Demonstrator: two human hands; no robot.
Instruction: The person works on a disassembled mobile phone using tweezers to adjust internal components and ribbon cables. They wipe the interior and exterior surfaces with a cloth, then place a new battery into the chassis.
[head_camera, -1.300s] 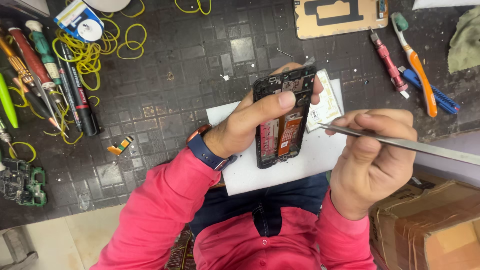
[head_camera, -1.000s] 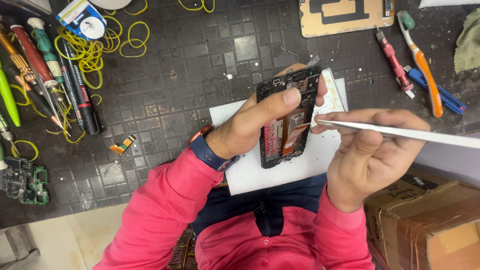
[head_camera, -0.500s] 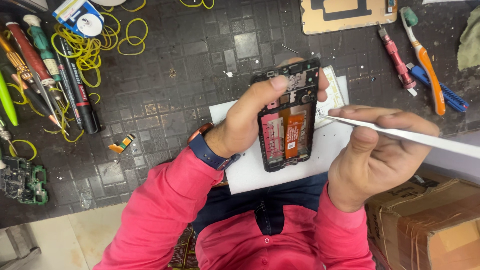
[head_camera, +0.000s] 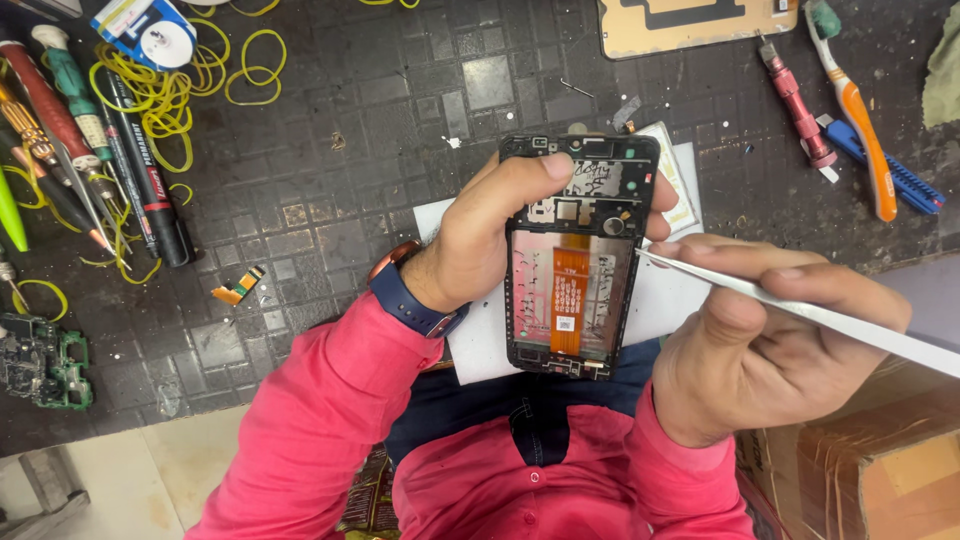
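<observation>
The opened phone (head_camera: 575, 270) sits in the left hand (head_camera: 490, 235), fingers wrapped around it, above the white paper (head_camera: 470, 345). It now stands straighter than before. The right hand (head_camera: 760, 340) pinches thin tweezers (head_camera: 800, 312), tip touching the phone's right edge.

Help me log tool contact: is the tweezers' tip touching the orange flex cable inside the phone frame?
No: the tweezers' tip sits at the phone frame's right edge, apart from the orange flex cable.

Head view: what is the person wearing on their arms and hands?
Both arms are in long pink-red sleeves: left sleeve, right sleeve. The left wrist carries a wristwatch with a dark blue strap and a copper-coloured case. The left hand and right hand are bare: no gloves, no rings visible.
</observation>
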